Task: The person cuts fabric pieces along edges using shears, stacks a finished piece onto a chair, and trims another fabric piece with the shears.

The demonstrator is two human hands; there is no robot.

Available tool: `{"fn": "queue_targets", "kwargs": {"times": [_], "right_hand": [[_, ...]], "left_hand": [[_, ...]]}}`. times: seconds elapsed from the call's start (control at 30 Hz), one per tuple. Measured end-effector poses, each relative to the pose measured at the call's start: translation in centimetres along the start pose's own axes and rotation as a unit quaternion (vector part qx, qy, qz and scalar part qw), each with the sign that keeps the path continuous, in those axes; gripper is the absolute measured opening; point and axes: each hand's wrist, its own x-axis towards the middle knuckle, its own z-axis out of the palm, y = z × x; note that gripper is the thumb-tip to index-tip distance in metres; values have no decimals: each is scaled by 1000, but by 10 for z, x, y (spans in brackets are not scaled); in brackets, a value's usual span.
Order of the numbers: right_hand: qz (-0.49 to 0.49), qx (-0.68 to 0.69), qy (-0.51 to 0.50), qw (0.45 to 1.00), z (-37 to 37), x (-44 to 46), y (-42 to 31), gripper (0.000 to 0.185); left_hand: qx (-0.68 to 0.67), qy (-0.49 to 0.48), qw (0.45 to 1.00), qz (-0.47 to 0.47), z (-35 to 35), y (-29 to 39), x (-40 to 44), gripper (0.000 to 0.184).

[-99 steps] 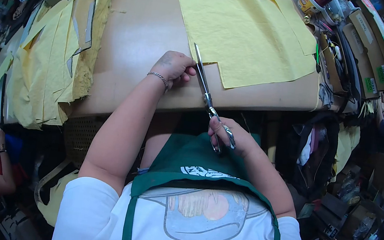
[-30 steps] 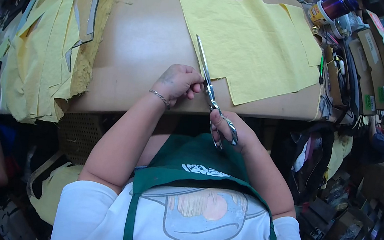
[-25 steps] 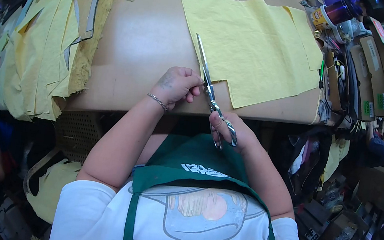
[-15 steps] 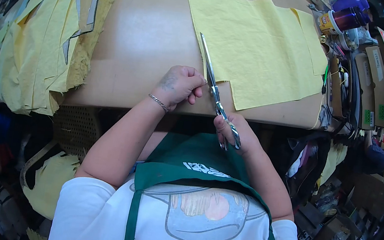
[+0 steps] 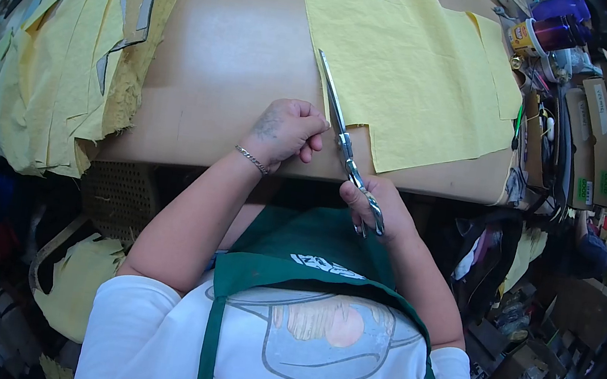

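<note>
My right hand (image 5: 394, 210)'s clamped round the scissors (image 5: 346, 147), left hand (image 5: 282, 131) pinching the cloth (image 5: 423, 75); looks light, floppy, best held by its edge.

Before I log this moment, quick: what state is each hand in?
Left hand: closed, fingers pinched at the edge of the yellow fabric; grip unclear.
Right hand: closed, holding scissors.
</note>
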Motion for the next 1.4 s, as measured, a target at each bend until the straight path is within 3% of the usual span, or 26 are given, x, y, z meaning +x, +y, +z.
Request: {"fn": "queue_targets", "kwargs": {"times": [0.3, 0.5, 0.8, 1.2, 1.4], "right_hand": [[42, -29, 5, 999, -2, -3, -13, 53], [15, -75, -66, 995, -12, 9, -33, 57], [-13, 16, -61, 998, -7, 32, -53, 60], [11, 13, -1, 1000, 4, 33, -52, 57], [-7, 48, -25, 999, 4, 30, -49, 57]], "left_hand": [[-11, -6, 1000, 2, -2, -2, 1, 10], [-22, -12, 1000, 6, -3, -2, -2, 10], [-39, -21, 999, 14, -6, -2, -4, 11], [-56, -21, 998, 8, -7, -2, -4, 10], [-62, -18, 998, 9, -6, -2, -6, 11]]}}
